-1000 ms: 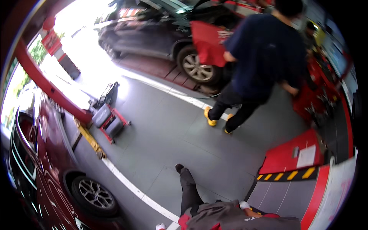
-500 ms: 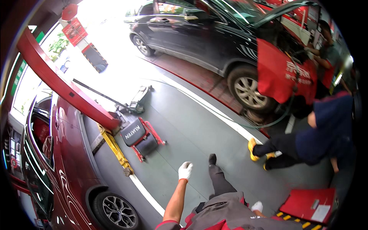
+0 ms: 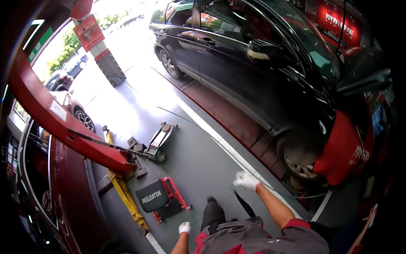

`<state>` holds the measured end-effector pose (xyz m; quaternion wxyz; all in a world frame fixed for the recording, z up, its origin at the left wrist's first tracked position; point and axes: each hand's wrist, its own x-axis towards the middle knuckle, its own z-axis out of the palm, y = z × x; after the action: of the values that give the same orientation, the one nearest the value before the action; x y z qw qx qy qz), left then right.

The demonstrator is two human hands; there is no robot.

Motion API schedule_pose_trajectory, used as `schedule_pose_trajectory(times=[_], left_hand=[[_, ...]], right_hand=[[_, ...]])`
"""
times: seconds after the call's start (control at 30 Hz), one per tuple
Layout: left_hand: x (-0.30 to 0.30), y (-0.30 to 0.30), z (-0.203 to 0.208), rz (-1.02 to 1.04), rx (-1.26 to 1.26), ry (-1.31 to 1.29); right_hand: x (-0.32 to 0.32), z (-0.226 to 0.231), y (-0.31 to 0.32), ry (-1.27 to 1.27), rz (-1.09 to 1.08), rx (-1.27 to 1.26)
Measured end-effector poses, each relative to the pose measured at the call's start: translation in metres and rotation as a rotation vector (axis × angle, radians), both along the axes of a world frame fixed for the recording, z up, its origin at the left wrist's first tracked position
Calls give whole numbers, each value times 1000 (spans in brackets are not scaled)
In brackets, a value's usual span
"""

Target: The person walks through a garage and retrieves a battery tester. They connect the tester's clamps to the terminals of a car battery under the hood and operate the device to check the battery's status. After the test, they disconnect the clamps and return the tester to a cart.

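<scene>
Head view: left hand (image 3: 184,227) gloved, empty near red stool (image 3: 163,199); right hand (image 3: 245,180) gloved, spread, empty.

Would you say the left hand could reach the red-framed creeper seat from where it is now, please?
Probably yes: the left hand hangs open just beside the creeper seat, with only bare grey floor between them, though it would need a stoop.
</scene>
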<state>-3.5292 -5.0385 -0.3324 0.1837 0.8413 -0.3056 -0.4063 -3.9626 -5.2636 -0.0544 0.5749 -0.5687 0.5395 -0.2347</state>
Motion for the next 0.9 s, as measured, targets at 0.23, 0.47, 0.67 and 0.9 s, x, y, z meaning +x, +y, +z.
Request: schedule_pose_trajectory(times=[0.23,0.47,0.67,0.9], left_hand=[[14,-304,48,840,-177,1137],[-111,-754,368,-208,-821,2215],[-32,-949,262,89,-516,1674],[225,-770,58,1029,-26,865]], right_hand=[[107,267,-275,-1281,359,-735],[229,147,-503,-668,-147,-737],[253,115,-721,-703,-250,-79],[280,152,-984,-859,-178,65]])
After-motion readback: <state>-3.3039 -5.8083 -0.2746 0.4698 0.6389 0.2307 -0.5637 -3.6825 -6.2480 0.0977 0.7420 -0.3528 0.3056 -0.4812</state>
